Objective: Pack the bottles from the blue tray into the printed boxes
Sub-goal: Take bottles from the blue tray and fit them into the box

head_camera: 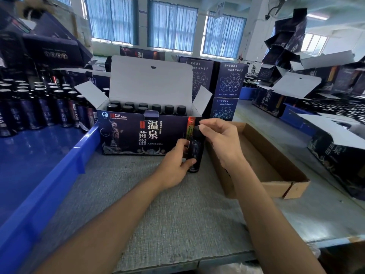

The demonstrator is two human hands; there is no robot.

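A dark bottle point(195, 151) with a black cap stands upright on the grey mat, just in front of the right end of the open printed box point(136, 133). My left hand point(175, 165) grips the bottle's lower body. My right hand point(221, 139) pinches its cap from the right. Inside the box several black-capped bottles point(148, 108) stand in rows, and its white lid is folded up at the back. The blue tray point(59, 175) lies at the left, with several more bottles point(39, 103) standing at its far end.
An open brown cardboard tray point(276, 175) sits right of my hands. Closed printed boxes point(227, 89) are stacked behind the open box. More open boxes and flat cartons crowd the right side point(339, 147) and far left point(49, 46). The table's front edge runs below my forearms.
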